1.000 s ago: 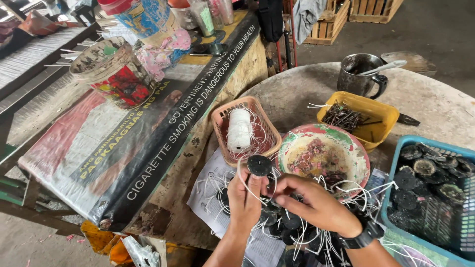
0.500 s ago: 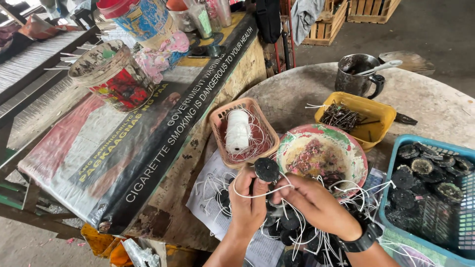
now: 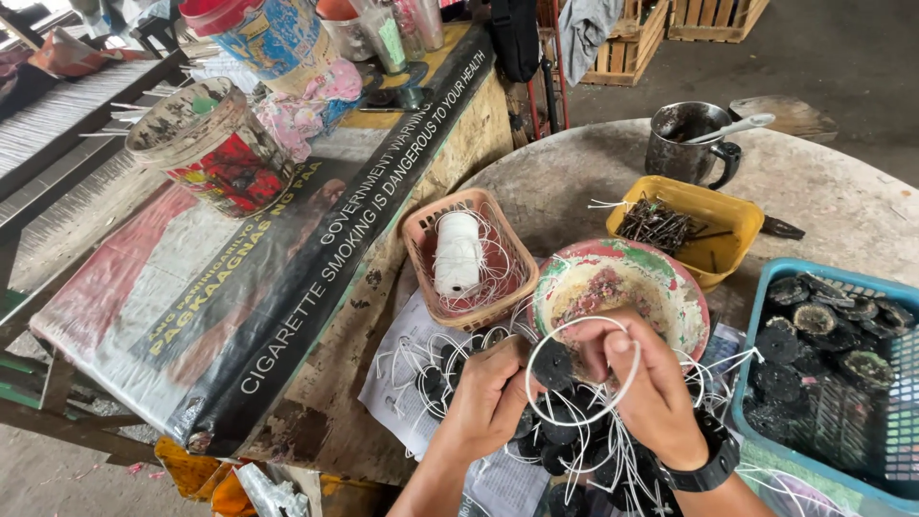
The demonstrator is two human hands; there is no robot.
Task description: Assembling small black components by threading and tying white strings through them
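My left hand [image 3: 488,402] and my right hand [image 3: 646,383] meet over a pile of small black discs with white strings [image 3: 565,450]. Between their fingertips they pinch one black disc [image 3: 553,364], and a loop of white string [image 3: 613,330] arcs from it over my right fingers. My right wrist carries a black watch [image 3: 704,464]. Just beyond the hands stands a worn, paint-flecked bowl [image 3: 622,282]. A spool of white string [image 3: 458,252] lies in a small brown plastic basket [image 3: 421,235].
A yellow tub of dark nails or sticks [image 3: 684,225], a metal mug with a spoon [image 3: 684,144] and a blue crate of black discs [image 3: 823,354] sit on the round table. At left, a printed tarp [image 3: 239,287] covers a bench holding a dirty bucket [image 3: 211,144].
Both hands have come closer to me with the disc, and the white string now forms a wide loop over my right fingers.
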